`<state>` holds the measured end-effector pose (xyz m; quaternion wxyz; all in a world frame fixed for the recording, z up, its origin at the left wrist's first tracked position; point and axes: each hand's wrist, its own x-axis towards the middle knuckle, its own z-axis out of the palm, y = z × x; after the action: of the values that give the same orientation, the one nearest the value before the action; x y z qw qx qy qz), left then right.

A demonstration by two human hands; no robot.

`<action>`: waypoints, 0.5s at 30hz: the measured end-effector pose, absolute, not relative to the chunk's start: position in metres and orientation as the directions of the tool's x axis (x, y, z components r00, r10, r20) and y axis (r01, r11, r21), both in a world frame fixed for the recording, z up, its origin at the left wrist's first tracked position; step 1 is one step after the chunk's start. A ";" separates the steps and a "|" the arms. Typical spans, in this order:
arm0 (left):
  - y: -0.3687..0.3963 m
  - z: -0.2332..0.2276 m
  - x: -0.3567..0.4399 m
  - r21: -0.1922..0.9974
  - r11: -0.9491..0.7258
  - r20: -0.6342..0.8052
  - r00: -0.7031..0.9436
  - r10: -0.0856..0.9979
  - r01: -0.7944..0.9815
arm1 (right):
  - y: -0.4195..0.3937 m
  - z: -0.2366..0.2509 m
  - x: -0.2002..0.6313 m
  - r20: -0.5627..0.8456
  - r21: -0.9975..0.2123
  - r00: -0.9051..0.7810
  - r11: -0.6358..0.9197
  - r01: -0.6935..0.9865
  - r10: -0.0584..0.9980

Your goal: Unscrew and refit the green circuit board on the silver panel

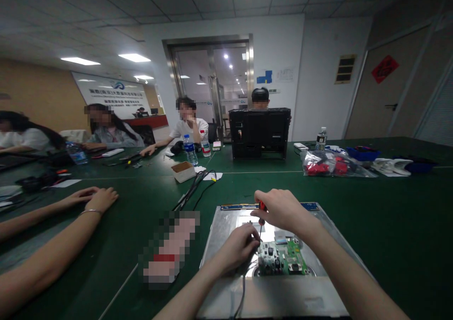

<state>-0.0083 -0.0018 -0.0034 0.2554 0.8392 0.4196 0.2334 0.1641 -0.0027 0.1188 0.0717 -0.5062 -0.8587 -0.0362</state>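
A red and black screwdriver (262, 207) stands nearly upright in my right hand (281, 209), whose fingers are closed round its handle. Its thin shaft points down at the upper left edge of a green circuit board (295, 250). My left hand (238, 245) is beside the shaft's lower end, fingers pinched together at the board's corner. What they hold, if anything, is hidden. The board lies on the silvery metal back of a flat display panel (226, 289). A dark cable (243, 294) runs from below my left hand toward the panel's near edge.
Left of the panel are black cables (193, 190), a small open box (183, 171) and water bottles (190, 149). A co-worker's hands (97, 199) rest on the green table (170, 195). A black monitor housing (260, 133) stands across; a plastic bag (331, 163) lies at right.
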 end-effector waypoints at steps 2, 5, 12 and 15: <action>-0.002 -0.003 -0.009 0.632 -0.518 0.177 0.543 0.820 0.576 | -0.003 0.119 0.167 0.174 -0.049 -0.508 0.522 0.851 0.844; -0.001 -0.003 -0.009 0.642 -0.525 0.186 0.551 0.813 0.559 | -0.005 0.119 0.169 0.187 -0.109 -0.551 0.575 0.811 0.813; 0.000 -0.006 -0.009 0.628 -0.537 0.208 0.543 0.813 0.563 | -0.006 0.121 0.162 0.174 -0.032 -0.507 0.519 0.854 0.844; 0.000 -0.005 -0.009 0.623 -0.526 0.191 0.540 0.820 0.579 | -0.005 0.121 0.162 0.163 0.000 -0.483 0.490 0.872 0.860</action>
<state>-0.0090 -0.0003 -0.0053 0.2525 0.8403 0.4161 0.2390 0.1620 -0.0045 0.1211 0.0707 -0.5033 -0.8602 -0.0411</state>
